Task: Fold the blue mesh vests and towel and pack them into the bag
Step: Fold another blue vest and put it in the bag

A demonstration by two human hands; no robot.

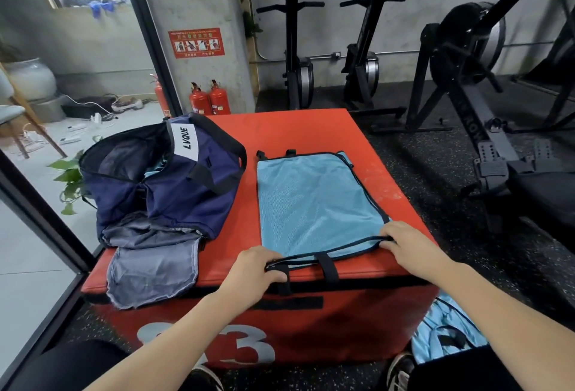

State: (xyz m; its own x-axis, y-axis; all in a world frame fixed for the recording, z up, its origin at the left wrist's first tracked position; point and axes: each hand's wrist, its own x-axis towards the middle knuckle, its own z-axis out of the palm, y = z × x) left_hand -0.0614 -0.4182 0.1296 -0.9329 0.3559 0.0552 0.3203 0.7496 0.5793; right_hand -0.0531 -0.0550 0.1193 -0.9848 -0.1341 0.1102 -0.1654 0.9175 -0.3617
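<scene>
A light blue mesh vest (314, 204) with black trim lies flat, folded lengthwise, on the red padded box (295, 132). My left hand (253, 269) pinches its near left corner at the box's front edge. My right hand (404, 244) grips the near right corner, fingers curled over the black trim. The navy bag (174, 185) stands open on the box's left side, with something light blue showing inside. Its grey lining flap (152, 269) hangs out toward the front. More blue mesh fabric (448, 331) rests on my right thigh, below the box.
Rowing machines (460, 79) stand on the black speckled floor behind and right of the box. Red fire extinguishers (210, 99) sit by a concrete pillar. A glass partition (46, 213) runs along the left, with a potted plant (70, 179) beyond it.
</scene>
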